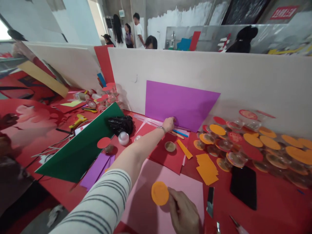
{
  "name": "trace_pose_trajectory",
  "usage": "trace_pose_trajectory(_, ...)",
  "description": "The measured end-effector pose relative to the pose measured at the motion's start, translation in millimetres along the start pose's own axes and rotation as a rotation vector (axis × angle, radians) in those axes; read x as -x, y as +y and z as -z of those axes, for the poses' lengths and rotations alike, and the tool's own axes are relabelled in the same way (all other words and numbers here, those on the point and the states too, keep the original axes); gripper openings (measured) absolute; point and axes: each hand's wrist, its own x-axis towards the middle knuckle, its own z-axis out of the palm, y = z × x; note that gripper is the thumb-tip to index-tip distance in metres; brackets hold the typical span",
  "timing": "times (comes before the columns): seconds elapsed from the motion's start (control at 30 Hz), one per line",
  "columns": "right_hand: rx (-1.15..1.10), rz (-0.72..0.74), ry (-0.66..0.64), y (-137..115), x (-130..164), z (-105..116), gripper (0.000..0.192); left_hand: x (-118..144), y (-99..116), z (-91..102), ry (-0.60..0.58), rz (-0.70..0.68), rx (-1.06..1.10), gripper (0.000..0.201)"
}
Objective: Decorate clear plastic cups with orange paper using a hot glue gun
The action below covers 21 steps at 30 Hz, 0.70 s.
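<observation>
My right hand (184, 209) pinches the edge of an orange paper disc (160, 193) between thumb and fingers, above a pink sheet (143, 182). My left hand (168, 124) reaches far forward to the foot of a purple sheet (177, 104) that leans on a white board. Its fingers are curled together, and what they hold, if anything, is hidden. Close to that hand lie a blue pen (180, 133) and clear plastic strips (148, 119). A small round container (170, 146) and an orange paper strip (184, 149) lie nearer on red paper.
At right stand many clear domes topped with orange and red discs (251, 140). Orange paper pieces (207, 169), a black phone (243, 186) and a cutter blade (210, 201) lie nearby. A green board (80, 149) tilts at left beside a black bag (120, 124). The white board (243, 78) walls the back.
</observation>
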Motion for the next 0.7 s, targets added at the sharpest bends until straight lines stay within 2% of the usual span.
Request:
trace_pose_trajectory(0.1,0.023,0.010,0.049,-1,-4,0,0.020,15,0,10.2,0.025,-0.066,0.002,0.033)
trace_pose_trajectory(0.17,0.026,-0.005,0.069,-2,-7,1,0.021,33,0,19.6,0.052,-0.122,0.026,0.024)
trace_pose_trajectory(0.2,0.026,-0.017,0.078,-3,-7,2,0.021,45,-2,24.9,0.058,-0.149,0.041,0.025)
trace_pose_trajectory(0.3,0.013,-0.103,0.099,-4,-5,4,0.019,95,-15,41.3,0.041,-0.200,0.098,0.028)
trace_pose_trajectory(0.43,-0.061,-0.359,0.168,-2,5,1,0.019,182,-50,55.9,-0.017,-0.251,0.214,0.026)
trace_pose_trajectory(0.57,-0.257,-0.628,0.242,1,9,-5,0.029,259,-79,46.4,-0.215,-0.197,0.283,0.033)
trace_pose_trajectory(0.63,-0.339,-0.728,0.245,1,8,-7,0.034,280,-83,31.4,-0.264,-0.181,0.298,0.045)
trace_pose_trajectory(0.7,-0.373,-0.804,0.257,1,8,-8,0.037,290,-81,13.3,-0.299,-0.166,0.301,0.066)
